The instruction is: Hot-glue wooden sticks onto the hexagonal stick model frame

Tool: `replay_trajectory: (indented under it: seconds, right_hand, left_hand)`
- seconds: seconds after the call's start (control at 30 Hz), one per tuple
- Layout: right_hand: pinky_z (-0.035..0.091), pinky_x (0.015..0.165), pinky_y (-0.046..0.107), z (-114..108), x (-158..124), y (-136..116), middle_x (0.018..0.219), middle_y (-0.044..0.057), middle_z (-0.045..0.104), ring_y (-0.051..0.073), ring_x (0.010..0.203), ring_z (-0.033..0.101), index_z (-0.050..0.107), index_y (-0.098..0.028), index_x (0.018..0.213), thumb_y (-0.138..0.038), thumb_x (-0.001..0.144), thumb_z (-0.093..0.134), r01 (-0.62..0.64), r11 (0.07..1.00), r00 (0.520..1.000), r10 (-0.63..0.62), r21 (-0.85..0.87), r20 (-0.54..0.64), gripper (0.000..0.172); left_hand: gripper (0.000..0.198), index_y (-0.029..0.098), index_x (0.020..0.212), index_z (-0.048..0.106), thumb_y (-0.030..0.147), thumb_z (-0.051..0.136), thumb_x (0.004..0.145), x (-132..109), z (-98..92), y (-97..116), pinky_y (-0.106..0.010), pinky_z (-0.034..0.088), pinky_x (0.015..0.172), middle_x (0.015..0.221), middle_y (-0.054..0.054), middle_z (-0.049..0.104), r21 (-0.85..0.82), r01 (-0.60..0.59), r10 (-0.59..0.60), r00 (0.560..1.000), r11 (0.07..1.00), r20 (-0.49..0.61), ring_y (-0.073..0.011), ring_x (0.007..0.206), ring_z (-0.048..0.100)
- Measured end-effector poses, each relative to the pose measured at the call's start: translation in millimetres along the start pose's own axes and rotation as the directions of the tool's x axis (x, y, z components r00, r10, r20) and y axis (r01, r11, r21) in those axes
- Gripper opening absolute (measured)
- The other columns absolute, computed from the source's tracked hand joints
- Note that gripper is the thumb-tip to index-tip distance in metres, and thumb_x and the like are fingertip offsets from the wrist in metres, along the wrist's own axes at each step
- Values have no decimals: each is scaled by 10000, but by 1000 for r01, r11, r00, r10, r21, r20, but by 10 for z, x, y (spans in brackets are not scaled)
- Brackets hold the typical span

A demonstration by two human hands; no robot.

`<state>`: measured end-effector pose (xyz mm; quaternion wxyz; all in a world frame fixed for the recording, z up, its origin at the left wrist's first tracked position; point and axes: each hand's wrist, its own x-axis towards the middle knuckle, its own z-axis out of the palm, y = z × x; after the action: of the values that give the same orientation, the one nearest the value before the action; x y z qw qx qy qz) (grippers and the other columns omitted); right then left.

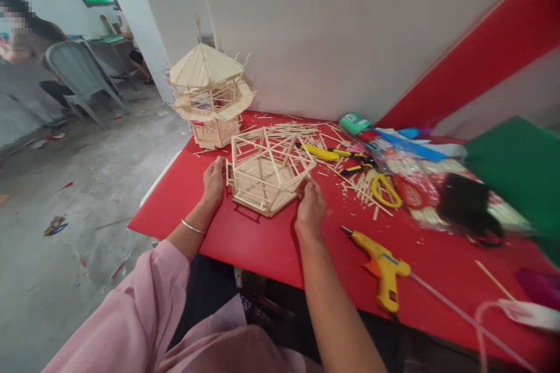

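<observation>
A six-sided frame of thin wooden sticks [263,210], with a slatted floor and open bars above, sits just over the red tabletop in front of me. My left hand [213,183] is at its left side, by a small stick railing, fingers pointing up along it. On the other side, my right hand [311,207] grips the lower right corner, its fingertips partly hidden behind the sticks. Behind the frame to the left stands a tiered stick pavilion [207,70] with a pointed roof.
Loose sticks [289,128] lie scattered towards the back. Yellow-handled pliers [321,152], yellow scissors [387,191], stick packets and a black pouch [464,201] lie at right. A yellow glue gun [382,265] rests near the front edge. A white board [306,41] stands behind; a person sits far left.
</observation>
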<state>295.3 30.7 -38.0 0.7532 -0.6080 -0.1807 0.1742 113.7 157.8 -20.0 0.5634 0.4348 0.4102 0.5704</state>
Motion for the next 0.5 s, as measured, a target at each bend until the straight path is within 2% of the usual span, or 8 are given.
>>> replay_trajectory:
  seconds: [0.23, 0.33, 0.5]
  right_hand:
    - [479, 736, 291, 12, -8, -31, 845, 25, 685, 162, 781, 624, 650, -189, 920, -509, 810, 451, 18, 997, 1000, -20, -78, -21, 393]
    - [460, 710, 287, 17, -31, -62, 799, 14, 677, 166, 746, 605, 664, -191, 877, -491, 788, 467, 19, 996, 999, -22, -91, -25, 371]
    - [450, 779, 305, 9, -48, -65, 868, 27, 712, 197, 841, 615, 706, -197, 899, -466, 792, 482, 47, 987, 998, -54, -155, -40, 366]
  left_hand:
    - [440, 153, 804, 687, 591, 651, 816, 15, 13, 3, -255, 457, 526, 641, -24, 655, 6, -3, 3, 999, 1000, -47, -144, 550, 598]
    - [460, 155, 795, 688, 612, 642, 812, -9, -3, 32, -249, 459, 541, 652, -26, 666, 50, -37, 39, 999, 998, -29, -146, 570, 606]
    - [457, 152, 810, 700, 603, 624, 812, -17, -73, 14, -248, 466, 580, 706, -39, 692, 108, -95, 98, 995, 990, -20, -150, 621, 622]
